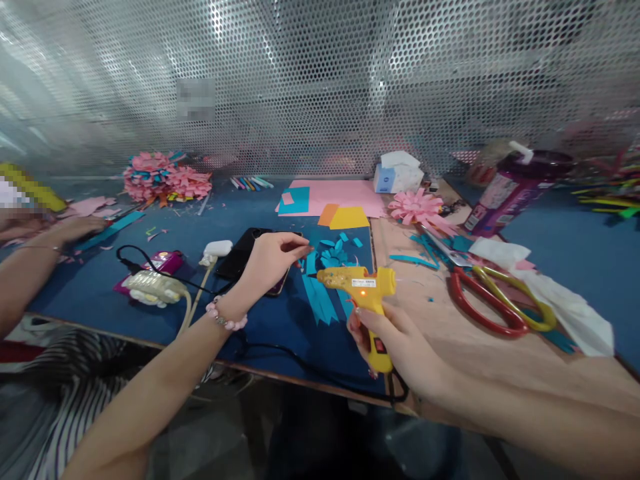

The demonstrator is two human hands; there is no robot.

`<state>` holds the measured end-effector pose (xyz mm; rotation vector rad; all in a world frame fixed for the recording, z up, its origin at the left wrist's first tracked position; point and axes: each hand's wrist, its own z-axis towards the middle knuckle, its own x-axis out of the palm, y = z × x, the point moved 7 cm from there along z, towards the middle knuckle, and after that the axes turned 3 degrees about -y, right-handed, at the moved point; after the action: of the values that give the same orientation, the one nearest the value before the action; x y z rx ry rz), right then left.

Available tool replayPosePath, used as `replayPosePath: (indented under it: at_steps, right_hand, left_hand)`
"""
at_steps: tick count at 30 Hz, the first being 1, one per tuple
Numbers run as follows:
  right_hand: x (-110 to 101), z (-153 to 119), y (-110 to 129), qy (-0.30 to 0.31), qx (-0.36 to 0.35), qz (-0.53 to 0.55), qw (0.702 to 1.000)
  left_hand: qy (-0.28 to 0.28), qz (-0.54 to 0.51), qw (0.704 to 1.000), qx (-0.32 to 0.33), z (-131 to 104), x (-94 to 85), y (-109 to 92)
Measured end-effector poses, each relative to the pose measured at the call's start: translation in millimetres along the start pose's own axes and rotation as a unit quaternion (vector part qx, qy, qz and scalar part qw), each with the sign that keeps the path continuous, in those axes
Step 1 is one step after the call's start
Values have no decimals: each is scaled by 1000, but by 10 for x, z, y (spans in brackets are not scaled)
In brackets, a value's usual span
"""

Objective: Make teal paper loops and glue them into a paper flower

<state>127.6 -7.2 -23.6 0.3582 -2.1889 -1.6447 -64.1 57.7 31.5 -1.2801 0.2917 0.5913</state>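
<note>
My right hand is wrapped around a yellow hot glue gun, its small light lit orange and its nozzle pointing left. Close to the nozzle, the fingertips of my left hand are pinched on a small blue paper strip, partly hidden by the fingers. Just behind the gun lies a blue paper flower with looped petals. Blue paper tails with notched ends spread out below the nozzle. Under and beside my left wrist rests a black phone.
Red and yellow-handled scissors, crumpled tissue and a pink paper flower lie to the right, near a purple cup. A power strip with cables is on the left. Another person's arm reaches in there.
</note>
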Motion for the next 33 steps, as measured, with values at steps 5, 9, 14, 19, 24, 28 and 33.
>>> replayPosePath:
  at_steps: [5, 9, 14, 19, 24, 28, 33]
  right_hand:
    - [-6, 11, -9, 0, 1, -3, 1000]
    - [-2, 15, -4, 7, -5, -3, 1000]
    - [4, 0, 3, 6, 1, -4, 1000]
    - [0, 3, 10, 8, -3, -9, 1000]
    - [-9, 24, 2, 7, -11, -19, 1000]
    - [-15, 27, -7, 3, -13, -16, 1000]
    - [-26, 22, -15, -1, -11, -17, 1000]
  left_hand:
    - [-1, 3, 1000, 1, 4, 2, 8]
    - [3, 5, 1000, -1, 4, 6, 3]
    - [-1, 2, 1000, -3, -9, -10, -12]
    - [-3, 9, 1000, -2, -9, -17, -8]
    - [-9, 23, 1000, 6, 8, -28, 2]
    - [-13, 27, 1000, 10, 15, -36, 6]
    - [-11, 29, 999, 10, 14, -40, 8]
